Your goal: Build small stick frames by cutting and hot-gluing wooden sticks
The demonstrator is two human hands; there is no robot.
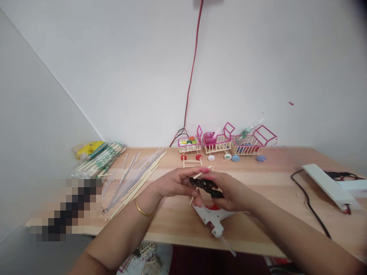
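Observation:
Over the middle of the table, my left hand pinches thin wooden sticks, whose short ends poke out between the fingers. Close beside it, my right hand is closed around a black pliers-like tool; its jaws reach toward the sticks, but the contact point is hidden by fingers. Just below both hands lies a white and red glue gun, with a clear glue stick jutting past the front edge. A small stick frame rests behind my hands.
Miniature stick carts with magenta handles line the wall, near coloured round discs. Loose sticks and packaged sticks lie left. At right are a white power strip and black cable. A bag of stick pieces sits below the edge.

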